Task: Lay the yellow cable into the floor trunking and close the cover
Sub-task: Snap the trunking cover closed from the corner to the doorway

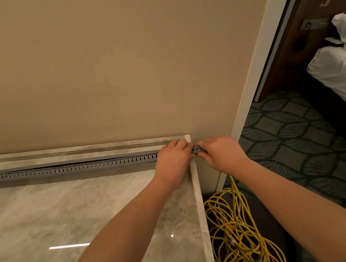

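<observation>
- Trunking [65,169] end pinched by both hands — left hand [173,160], right hand [220,154].
- Cable [239,233] coiled on floor, strand under right hand.
- Next, prob.: cable fed in, cover pressed shut.

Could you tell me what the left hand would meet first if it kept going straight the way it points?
Probably the beige wall just beyond the grey trunking that the left hand rests on; depth is unclear.

Grey slotted trunking [65,169] along the wall base on marble floor, yellow cable [239,233] mostly loosely coiled on carpet
</observation>
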Motion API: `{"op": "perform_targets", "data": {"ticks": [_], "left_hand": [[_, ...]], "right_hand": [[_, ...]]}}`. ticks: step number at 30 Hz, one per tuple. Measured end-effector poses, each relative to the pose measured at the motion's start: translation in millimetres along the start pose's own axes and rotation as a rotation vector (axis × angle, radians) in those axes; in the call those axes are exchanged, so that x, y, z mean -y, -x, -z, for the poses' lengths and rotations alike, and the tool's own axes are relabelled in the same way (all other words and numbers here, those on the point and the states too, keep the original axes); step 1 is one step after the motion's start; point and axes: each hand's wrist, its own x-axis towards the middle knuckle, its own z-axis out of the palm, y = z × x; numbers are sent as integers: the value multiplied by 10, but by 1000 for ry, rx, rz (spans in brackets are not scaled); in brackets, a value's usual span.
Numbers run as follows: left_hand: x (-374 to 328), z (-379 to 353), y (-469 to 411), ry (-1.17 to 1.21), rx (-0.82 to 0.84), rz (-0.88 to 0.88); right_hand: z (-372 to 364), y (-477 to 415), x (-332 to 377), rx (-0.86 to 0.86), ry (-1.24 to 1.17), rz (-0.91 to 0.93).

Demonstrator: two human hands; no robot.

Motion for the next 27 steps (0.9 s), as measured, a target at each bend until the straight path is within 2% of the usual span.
{"op": "perform_targets", "data": {"ticks": [7,10,19,23,27], "left_hand": [[-2,150,75,99,88,70],[138,226,240,56,115,67],[852,441,825,1,200,196],[1152,506,1025,5,248,271],[1498,563,1227,1,274,311]], "right_hand": [[188,-16,160,96,65,-120],[215,12,261,91,106,-142],[300,-162,593,337,166,-168],[343,-350,981,336,-71,-152],[295,-586,1573,272,-160,-72]]}}
